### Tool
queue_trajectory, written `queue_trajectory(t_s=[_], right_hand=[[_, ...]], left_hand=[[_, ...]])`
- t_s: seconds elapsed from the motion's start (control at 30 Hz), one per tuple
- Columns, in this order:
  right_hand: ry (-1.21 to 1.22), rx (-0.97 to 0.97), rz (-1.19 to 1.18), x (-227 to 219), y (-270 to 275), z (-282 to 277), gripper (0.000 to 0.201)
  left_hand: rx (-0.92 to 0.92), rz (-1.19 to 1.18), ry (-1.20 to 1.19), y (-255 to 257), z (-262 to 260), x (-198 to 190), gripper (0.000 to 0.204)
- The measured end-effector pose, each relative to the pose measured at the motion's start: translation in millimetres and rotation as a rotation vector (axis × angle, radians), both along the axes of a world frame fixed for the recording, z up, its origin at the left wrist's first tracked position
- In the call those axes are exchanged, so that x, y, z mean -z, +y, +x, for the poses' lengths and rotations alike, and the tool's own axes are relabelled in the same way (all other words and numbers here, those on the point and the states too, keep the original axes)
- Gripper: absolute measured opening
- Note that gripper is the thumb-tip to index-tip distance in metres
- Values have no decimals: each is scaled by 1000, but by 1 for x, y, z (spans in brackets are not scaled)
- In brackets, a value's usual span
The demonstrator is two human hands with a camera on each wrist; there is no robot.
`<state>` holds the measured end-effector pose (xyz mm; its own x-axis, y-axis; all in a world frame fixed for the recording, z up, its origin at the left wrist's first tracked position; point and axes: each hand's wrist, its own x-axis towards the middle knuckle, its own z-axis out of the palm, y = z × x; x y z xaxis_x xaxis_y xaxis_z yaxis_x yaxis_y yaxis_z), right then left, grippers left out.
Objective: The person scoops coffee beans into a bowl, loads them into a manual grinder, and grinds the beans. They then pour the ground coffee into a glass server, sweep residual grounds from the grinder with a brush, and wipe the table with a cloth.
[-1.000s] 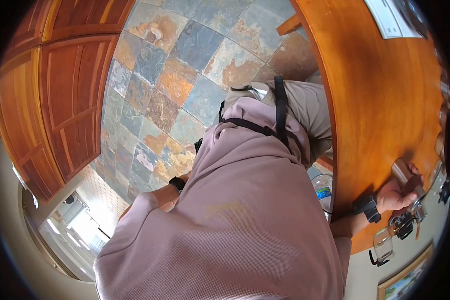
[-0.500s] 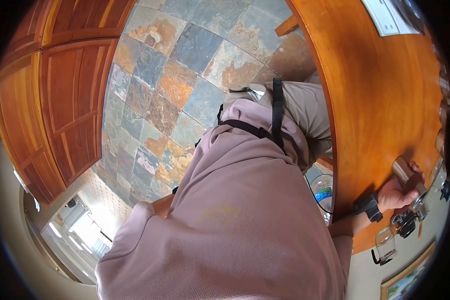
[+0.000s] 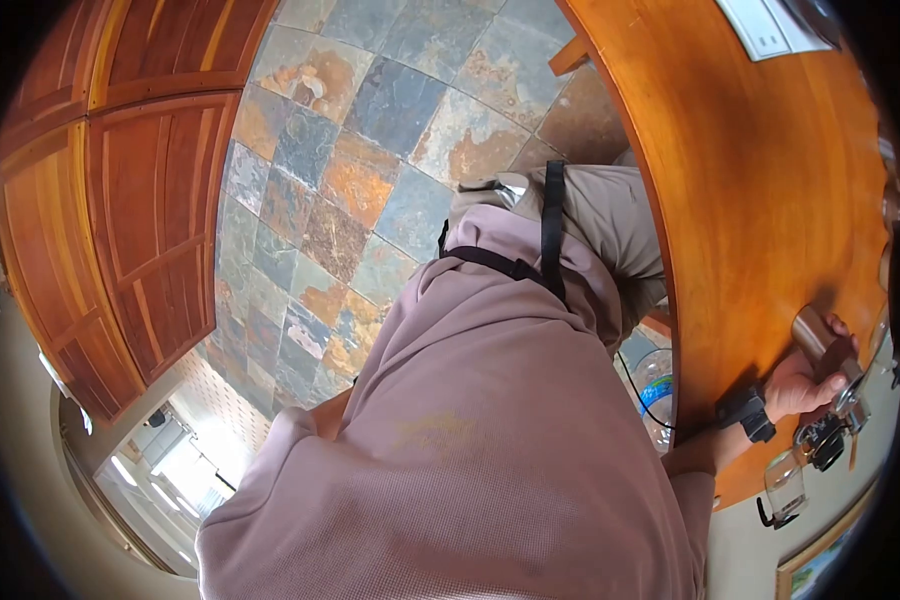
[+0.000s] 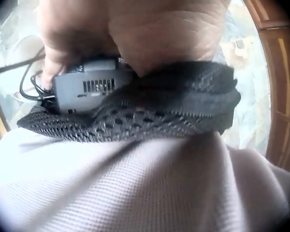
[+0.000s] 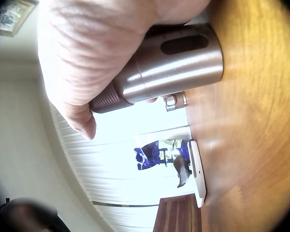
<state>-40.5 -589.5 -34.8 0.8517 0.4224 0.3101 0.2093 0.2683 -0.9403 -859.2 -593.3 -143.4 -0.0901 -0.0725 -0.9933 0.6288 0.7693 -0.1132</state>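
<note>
On the wooden table (image 3: 740, 220) my right hand (image 3: 798, 388) grips a manual coffee grinder (image 5: 179, 63), a brushed-steel cylinder with a brown ribbed band and a dark oval window. Its base is right at the tabletop in the right wrist view. Behind my torso in the head view, my left hand is hidden. In the left wrist view that left hand (image 4: 169, 36) lies over a grey vented box (image 4: 82, 89) in a black mesh pouch (image 4: 154, 113) against the pink shirt. One finger runs down beside the box's left end; the others are hidden, so I cannot tell their grip.
A glass carafe (image 3: 787, 487) and a black-and-silver object (image 3: 823, 440) stand past the right hand. At the table's far end is a white flat device (image 3: 760, 25). A blue bag (image 5: 159, 153) shows beyond. A large plastic bottle (image 3: 657, 385) is below the edge; cabinets (image 3: 160, 200) line the left.
My left hand and its wristband, seen at the hip a second ago, have gone out of sight behind the torso. The right hand keeps its grip on the coffee grinder.
</note>
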Motion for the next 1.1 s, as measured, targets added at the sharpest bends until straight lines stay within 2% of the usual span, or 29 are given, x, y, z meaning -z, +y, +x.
queue_trajectory(t_s=[0.23,0.77,0.83,1.1], right_hand=[[-13,-27,-10,-1,-5,2,64],[-11,-18,8,-2,-1,1,64],[-6,-23,2,-2,-3,3,65],[-3,-3,-8,-1,-3,2,65]], left_hand=[[44,13,18,-15,-12,-12,38],[135,70,42,-39,-40,-11,36],[138,61,53,-52,-45,-22,36],[184,101,49,-53,-46,-12,35]])
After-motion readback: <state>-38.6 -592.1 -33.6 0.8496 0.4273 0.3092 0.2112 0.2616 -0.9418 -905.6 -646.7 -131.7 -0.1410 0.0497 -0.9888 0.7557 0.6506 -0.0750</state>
